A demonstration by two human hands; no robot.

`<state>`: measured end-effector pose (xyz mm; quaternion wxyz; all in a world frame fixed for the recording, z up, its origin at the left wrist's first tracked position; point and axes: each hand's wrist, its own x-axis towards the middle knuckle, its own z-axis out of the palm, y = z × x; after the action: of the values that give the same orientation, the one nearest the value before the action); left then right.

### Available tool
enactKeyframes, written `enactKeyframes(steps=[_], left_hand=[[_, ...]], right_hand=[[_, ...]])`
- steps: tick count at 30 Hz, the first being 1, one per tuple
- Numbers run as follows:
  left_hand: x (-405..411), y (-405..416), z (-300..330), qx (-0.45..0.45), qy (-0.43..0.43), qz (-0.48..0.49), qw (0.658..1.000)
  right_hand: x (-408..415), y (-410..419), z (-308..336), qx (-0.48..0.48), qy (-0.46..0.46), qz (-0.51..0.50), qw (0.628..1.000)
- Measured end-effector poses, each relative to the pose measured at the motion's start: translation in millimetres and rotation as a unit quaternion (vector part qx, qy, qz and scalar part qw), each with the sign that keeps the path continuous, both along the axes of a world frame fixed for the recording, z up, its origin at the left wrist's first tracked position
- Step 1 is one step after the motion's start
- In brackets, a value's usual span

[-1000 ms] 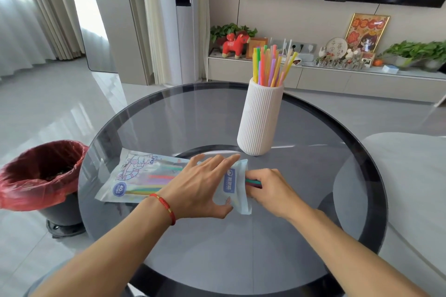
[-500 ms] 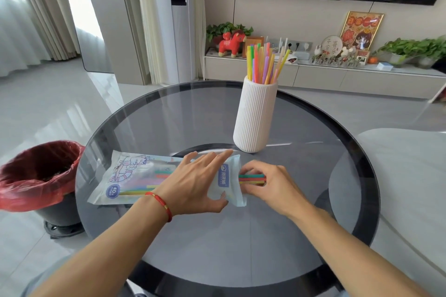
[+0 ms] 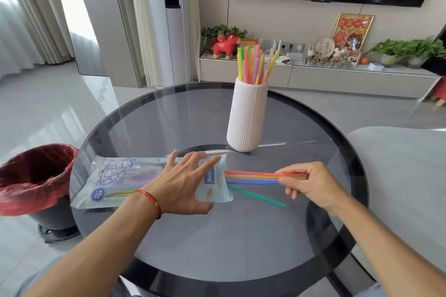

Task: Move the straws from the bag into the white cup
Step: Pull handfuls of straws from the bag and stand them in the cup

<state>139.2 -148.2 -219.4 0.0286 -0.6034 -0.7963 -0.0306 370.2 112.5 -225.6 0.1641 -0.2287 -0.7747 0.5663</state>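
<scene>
Nearest the camera, the left hand (image 3: pixel 183 183) lies flat with fingers spread, pressing down on the open end of the straw bag (image 3: pixel 120 179), which rests lengthwise on the round glass table (image 3: pixel 217 243). A red bracelet (image 3: pixel 149 198) circles that wrist. Through the bag's clear front a few straws show in green, yellow and purple; how many remain inside is hard to make out through the printing. To the right, the right hand (image 3: pixel 311 184) has its fingers pinched closed on a bundle of straws (image 3: pixel 253 177) in red, orange, yellow, purple and blue, their far ends at the bag's mouth. One green straw (image 3: pixel 257 196) lies loose on the glass, angled out from the bag. Farther back stands the white cup (image 3: pixel 247 116), ribbed and upright, holding many coloured straws that rise above its rim. Off the table's left edge sits a bin (image 3: pixel 36 176) lined with a red bag.
</scene>
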Motion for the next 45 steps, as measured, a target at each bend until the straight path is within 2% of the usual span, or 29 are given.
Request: enactKeyframes(steps=[7,9,12,16,18,22,25,27,29,32,36,41,45], left_hand=[[46.8,46.0,4.2,-0.002,0.038,-0.067,0.997],[53.8,62.7,3.8,-0.015,0.052,-0.062,0.997],[59.6,76.9,2.4,-0.008,0.082,-0.056,0.995],[69.4,83.9,-0.2,-0.006,0.102,-0.068,0.992],[74.4,87.2,1.8,0.007,0.086,-0.064,0.994],[76.9,96.5,17.5,0.058,0.025,-0.035,0.997],[79.1,104.8,28.6,0.064,0.018,-0.043,0.997],[82.7,108.0,31.2,0.067,0.019,-0.05,0.996],[88.1,107.6,29.6,0.071,0.016,-0.064,0.995],[92.7,102.1,19.5,0.091,0.01,-0.074,0.993],[82.5,85.2,2.9,0.084,0.03,-0.03,0.996],[56.1,52.3,-11.3,0.031,0.01,0.018,0.999],[46.9,36.5,-16.9,0.078,0.005,0.02,0.997]], right_hand=[[-1.0,-9.3,-2.4,0.066,-0.042,0.017,0.997],[-0.2,-14.8,0.4,0.125,-0.081,0.024,0.989],[-2.9,-22.3,0.2,0.268,-0.128,0.05,0.953],[-3.8,-18.9,0.8,0.315,-0.134,0.065,0.937],[2.8,-7.9,6.1,0.271,-0.121,0.014,0.955],[24.1,18.0,20.3,0.065,-0.095,-0.122,0.986],[31.4,5.1,23.9,-0.13,-0.113,-0.027,0.985],[21.5,-21.3,25.4,-0.269,-0.093,0.03,0.958],[-0.2,-48.6,22.8,-0.313,-0.043,-0.006,0.949],[-33.4,-75.9,11.2,-0.276,0.036,-0.161,0.947],[-41.5,-68.7,12.0,-0.243,0.108,-0.276,0.924],[-15.9,-25.5,43.7,-0.081,0.15,-0.301,0.938],[4.3,-4.3,82.6,0.066,0.138,-0.272,0.95]])
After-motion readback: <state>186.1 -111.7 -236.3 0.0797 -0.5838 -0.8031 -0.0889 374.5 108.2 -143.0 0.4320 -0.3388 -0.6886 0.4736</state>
